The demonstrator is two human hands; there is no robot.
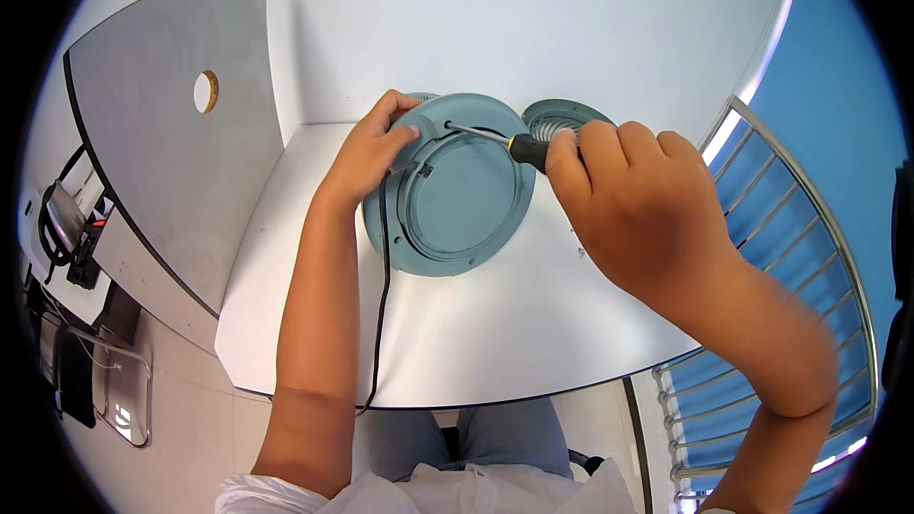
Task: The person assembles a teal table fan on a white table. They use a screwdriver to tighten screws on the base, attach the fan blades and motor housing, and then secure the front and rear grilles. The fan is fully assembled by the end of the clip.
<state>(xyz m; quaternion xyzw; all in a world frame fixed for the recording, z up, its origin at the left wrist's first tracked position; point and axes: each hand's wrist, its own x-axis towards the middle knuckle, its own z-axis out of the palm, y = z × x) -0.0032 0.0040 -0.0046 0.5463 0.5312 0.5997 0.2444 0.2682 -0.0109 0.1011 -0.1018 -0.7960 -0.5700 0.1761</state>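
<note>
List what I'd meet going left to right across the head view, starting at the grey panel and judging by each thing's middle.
Grey panel, left hand, round disc, screwdriver, right hand, railing.

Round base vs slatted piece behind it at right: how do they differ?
The round base has a mostly solid face; the slatted piece shows a row of narrow ribs.
The left hand holds the round base, a screwdriver tip at its hole; the slatted piece lies behind, partly hidden by the right hand.
Both are grey-green with curved outlines.
</note>
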